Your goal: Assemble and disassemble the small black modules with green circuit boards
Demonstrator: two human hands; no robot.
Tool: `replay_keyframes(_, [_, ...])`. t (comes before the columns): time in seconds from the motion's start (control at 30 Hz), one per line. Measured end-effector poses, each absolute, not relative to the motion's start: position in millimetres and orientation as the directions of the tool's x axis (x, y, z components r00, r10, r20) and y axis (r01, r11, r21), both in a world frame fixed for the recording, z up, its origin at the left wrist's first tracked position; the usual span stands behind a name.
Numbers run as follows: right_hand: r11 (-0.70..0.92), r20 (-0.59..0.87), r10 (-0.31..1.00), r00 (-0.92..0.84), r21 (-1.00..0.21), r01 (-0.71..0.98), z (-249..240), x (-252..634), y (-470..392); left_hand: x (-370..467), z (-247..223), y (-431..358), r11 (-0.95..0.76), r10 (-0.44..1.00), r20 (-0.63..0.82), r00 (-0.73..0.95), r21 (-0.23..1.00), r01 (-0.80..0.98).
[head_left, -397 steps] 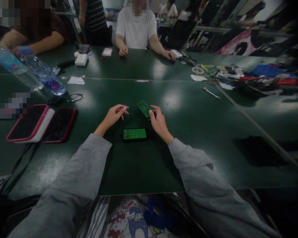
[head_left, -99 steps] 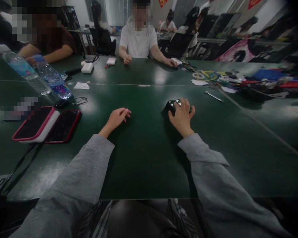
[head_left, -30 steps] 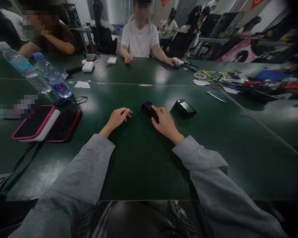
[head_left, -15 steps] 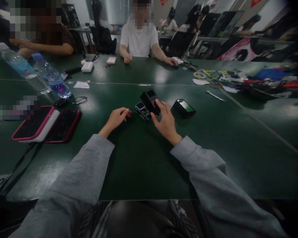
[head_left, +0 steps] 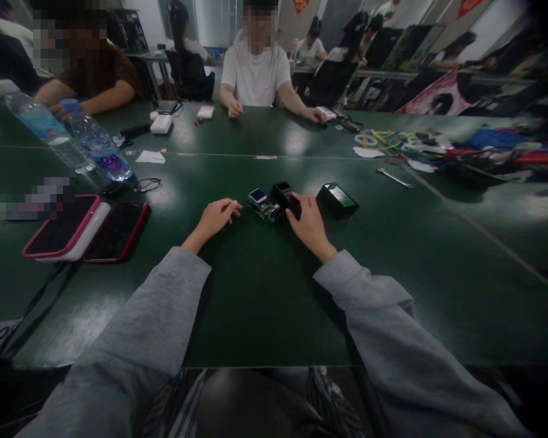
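Note:
My right hand (head_left: pixel 311 224) grips a black plastic casing (head_left: pixel 284 193) by its near right side, low at the table. Just left of the casing lies a green circuit board (head_left: pixel 265 210) with a small dark screen and several parts on it. A second black box-like piece (head_left: pixel 338 199), showing a green surface with a bright reflection, sits right of my right hand. My left hand (head_left: pixel 215 220) rests on the table left of the circuit board, apart from it. Its fingers are loosely bent and hold nothing visible.
Phones (head_left: pixel 117 232), one stacked on a white object, lie at left near two water bottles (head_left: pixel 103 149). A wrench (head_left: pixel 394 178) and tangled cables (head_left: pixel 420 145) lie at right. Across the green table (head_left: pixel 265 304) sits a person in a white shirt (head_left: pixel 258 70); others are nearby.
My right hand has lowered the black casing from above the circuit board to the table on its right, uncovering more of the board. My left hand has stayed in place.

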State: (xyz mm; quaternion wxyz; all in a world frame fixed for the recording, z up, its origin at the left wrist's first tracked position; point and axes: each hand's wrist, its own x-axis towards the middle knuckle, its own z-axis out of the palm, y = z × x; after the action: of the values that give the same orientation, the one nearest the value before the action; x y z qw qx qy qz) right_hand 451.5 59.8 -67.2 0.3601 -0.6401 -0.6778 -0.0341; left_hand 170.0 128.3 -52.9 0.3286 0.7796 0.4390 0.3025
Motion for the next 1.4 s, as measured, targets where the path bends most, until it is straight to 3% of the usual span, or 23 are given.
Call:
replay_keyframes(0.17, [0.173, 0.559, 0.828, 0.044, -0.33, 0.928, -67.0, 451.1, 60.4, 169.6, -53.0, 127.9, -0.405, 0.882, 0.192, 0.43, 0.775, 0.485])
replay_keyframes(0.53, [0.152, 0.564, 0.825, 0.03, -0.272, 0.95, -60.0, 443.1, 54.1, 169.4, -52.1, 127.4, -0.407, 0.882, 0.187, 0.433, 0.766, 0.498])
replay_keyframes(1.4, [0.156, 0.56, 0.828, 0.021, -0.267, 0.951, -60.1, 440.1, 52.6, 168.2, -54.6, 128.4, -0.418, 0.876, 0.199, 0.44, 0.768, 0.485])
